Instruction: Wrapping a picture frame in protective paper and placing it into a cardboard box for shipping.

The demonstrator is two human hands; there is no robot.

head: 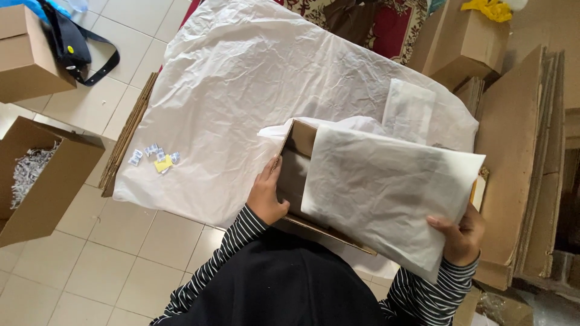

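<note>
Floor: lying under everything, pale square tiles, with one red patterned rug showing at the top.
Big paper: one wide crinkly white sheet spreading over a flat stack of cardboard on the floor.
Small packets: about six tiny packets sitting on the big sheet, mostly white, one yellow, well apart from the hands.
Open box: one brown cardboard box standing open on the big sheet, right in front of the person.
Held paper: one white sheet lying across the top of the open box and hanging over its right side.
Left hand: left hand gripping the left wall of the open box, fingers curled over the edge.
Right hand: right hand pinching the lower right corner of the held paper, thumb on top, fingers closed underneath.
Folded paper: one smaller white piece lying on the big sheet just behind the open box.
Other boxes: one open box with shredded paper at the left, one closed box at the top left, one more box at the top right.
Bag: one black bag with a strap resting beside the top left box.
Flat cardboard: several flat sheets leaning at the right.
Sleeves: two striped black and white sleeves covering the arms.
</note>
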